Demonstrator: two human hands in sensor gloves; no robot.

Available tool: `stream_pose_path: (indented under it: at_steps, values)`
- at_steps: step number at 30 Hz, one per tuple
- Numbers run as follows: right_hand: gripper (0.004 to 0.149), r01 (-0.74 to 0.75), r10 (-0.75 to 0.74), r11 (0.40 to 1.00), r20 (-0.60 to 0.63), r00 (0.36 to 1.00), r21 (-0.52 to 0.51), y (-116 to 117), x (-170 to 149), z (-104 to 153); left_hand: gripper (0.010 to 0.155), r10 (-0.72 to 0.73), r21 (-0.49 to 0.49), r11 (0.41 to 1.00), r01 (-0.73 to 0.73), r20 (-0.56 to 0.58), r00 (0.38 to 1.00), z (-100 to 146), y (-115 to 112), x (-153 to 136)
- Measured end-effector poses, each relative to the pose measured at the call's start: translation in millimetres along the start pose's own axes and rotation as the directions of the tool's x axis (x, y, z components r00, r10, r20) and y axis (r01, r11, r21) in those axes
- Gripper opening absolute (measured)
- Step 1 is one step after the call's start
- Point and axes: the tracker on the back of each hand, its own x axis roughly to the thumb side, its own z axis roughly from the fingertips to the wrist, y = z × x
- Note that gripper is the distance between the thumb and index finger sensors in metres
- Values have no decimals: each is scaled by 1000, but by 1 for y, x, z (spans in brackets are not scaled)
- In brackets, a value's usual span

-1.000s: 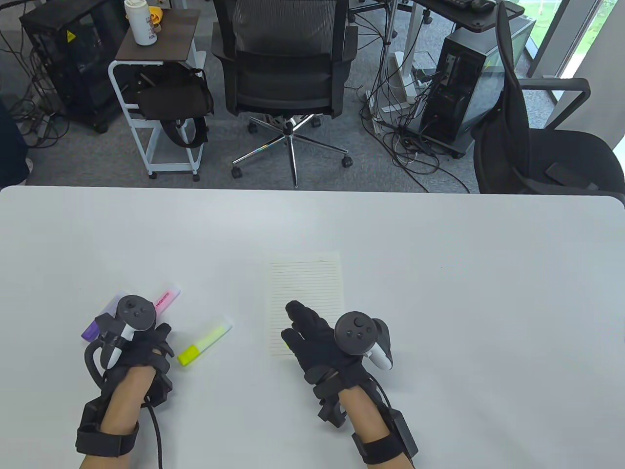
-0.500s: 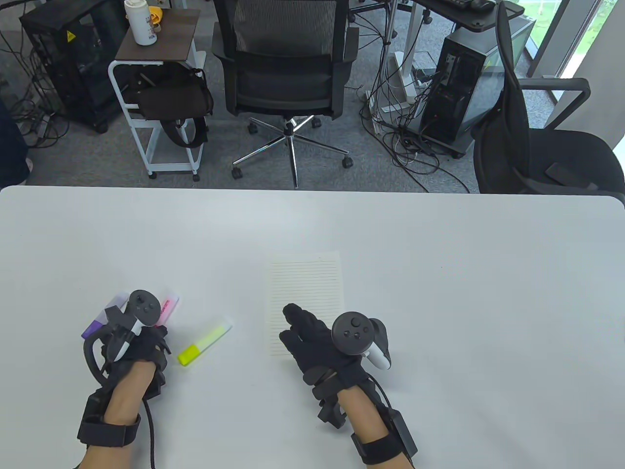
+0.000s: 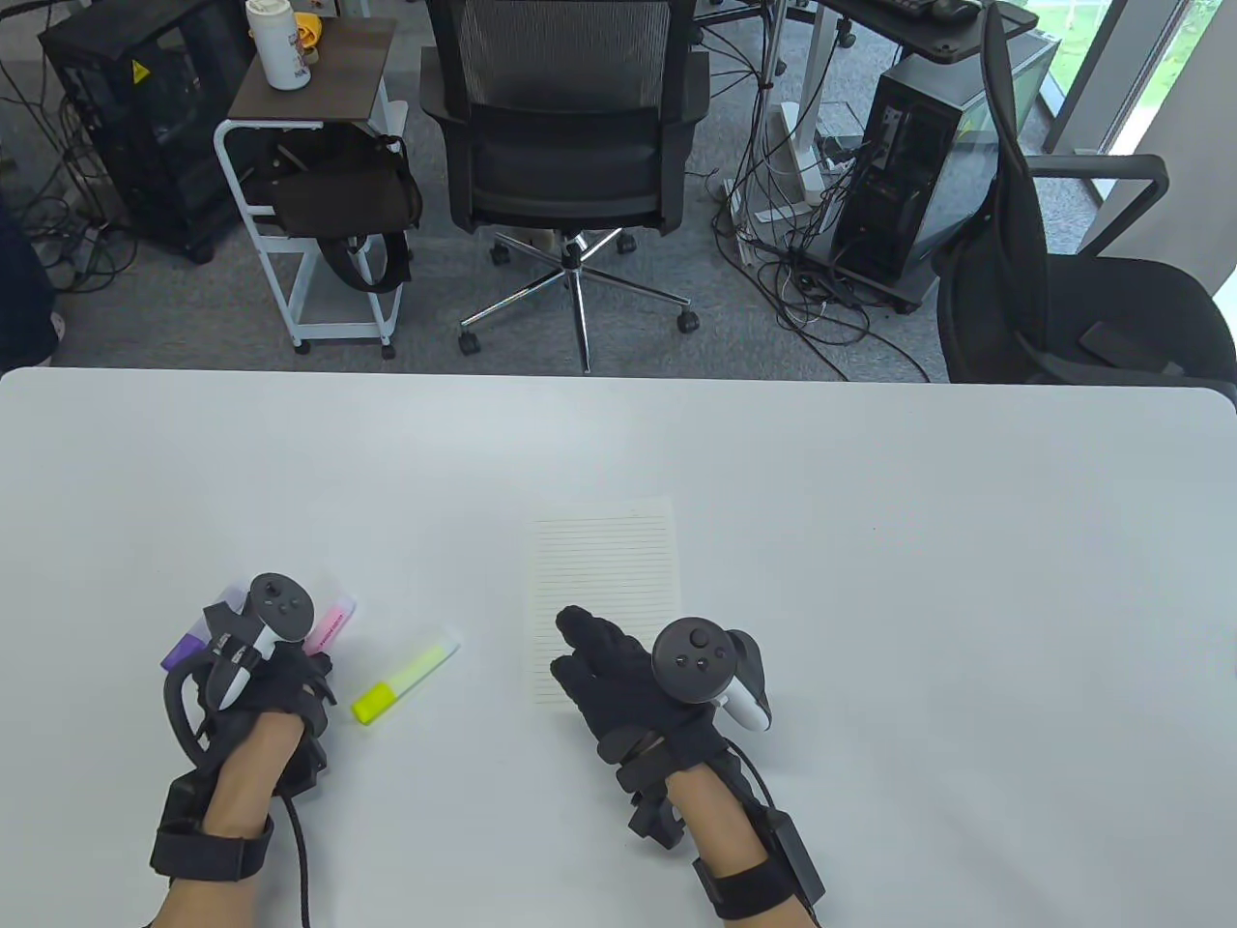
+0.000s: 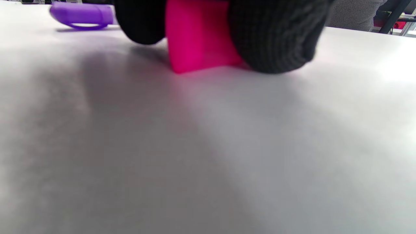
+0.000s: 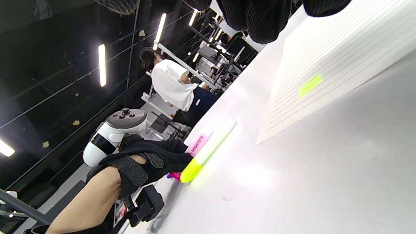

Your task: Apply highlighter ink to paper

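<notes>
At the far left of the table [image 3: 870, 464] I see the purple highlighter [image 3: 188, 640] lying flat, partly under my left hand's tracker; in the left wrist view it [image 4: 81, 15] lies apart from my fingers. My left hand [image 3: 275, 681] rests over the pink highlighter [image 3: 330, 621], whose far end pokes out beyond the tracker. In the left wrist view two gloved fingertips [image 4: 276, 35] sit on either side of its near pink end [image 4: 198, 35], which is still touching the tabletop, so I am pinching it.

Just to the right lies the yellow highlighter [image 3: 406, 674], slanted, capped end toward me, untouched, between my two hands. The right wrist view shows it [image 5: 208, 151] beside the pink one [image 5: 199, 145].

Further right is the lined paper [image 3: 604, 570], flat on the table. My right hand [image 3: 628, 677] lies on its near part with fingers straight and relaxed, grasping nothing. In the right wrist view I see a short yellow ink mark [image 5: 310, 85] on the sheet near its near edge, with my fingertips [image 5: 266, 19] hanging above the paper.
</notes>
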Motion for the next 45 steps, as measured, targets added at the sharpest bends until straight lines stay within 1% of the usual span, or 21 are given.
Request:
stream_pose_path:
  at_steps: [3,5,6,7,8,10,12,13,16,20,22,25,29,33,36,38,41,42,43,44,45]
  values:
    - [67,0,0,1000,4,1000,-6,-1,1,0,52,48,110,992,-54,53,997,13,13,3]
    - [68,-2,2,1000,9,1000,-11,-1,3,0,52,98,197,972,-131,168,981,31,28,10]
    - [68,-2,2,1000,11,1000,-14,-1,3,1,52,108,213,964,-158,230,967,36,32,13]
    - [68,-3,4,1000,14,1000,-18,-1,4,1,52,139,219,951,-218,326,935,45,37,19]
    - [68,-5,6,1000,18,1000,-22,-1,5,1,52,172,213,940,-266,377,910,51,39,23]
    - [67,-8,9,999,39,999,-48,-1,7,2,54,262,162,907,-389,506,822,65,40,35]
    - [67,-1,5,998,64,998,-64,-2,12,3,55,239,79,916,-393,681,693,79,39,56]
    - [67,-8,14,997,74,997,-79,-2,14,4,55,213,65,924,-377,731,648,84,37,64]
    - [67,-40,51,994,112,992,-98,-3,19,5,56,199,22,943,-332,762,616,100,26,84]
    - [66,-90,100,993,152,983,-72,0,25,4,56,220,-44,940,-337,835,505,116,16,102]
    - [61,-118,127,991,165,978,-64,3,28,4,56,229,-59,935,-351,855,466,121,14,106]
    - [51,-119,131,990,190,973,-69,4,32,3,56,221,-83,949,-305,862,456,123,8,110]
    - [45,-95,98,995,200,975,-25,6,34,1,56,256,-149,953,-264,862,437,121,-1,112]
    - [42,-11,15,1000,227,974,-19,4,35,1,54,360,-232,908,-350,859,365,117,5,109]
    - [41,9,-1,1000,259,966,-30,4,39,2,54,368,-234,898,-372,864,345,119,13,107]
    - [41,38,-28,999,279,960,-31,4,40,2,54,414,-278,878,-390,851,324,119,16,104]
    - [42,85,-77,996,299,951,-13,5,38,1,55,435,-295,867,-403,842,319,118,20,102]
    - [42,102,-90,995,320,943,-18,5,37,5,54,450,-298,858,-418,829,331,118,20,99]
    - [42,80,-53,995,343,938,-65,2,42,2,53,445,-304,861,-408,839,313,115,21,99]
    - [42,10,10,998,331,943,-58,-1,45,6,53,515,-366,821,-439,807,290,112,19,99]
    - [42,-4,31,997,339,940,-79,-2,47,7,54,523,-374,806,-458,812,258,111,18,99]
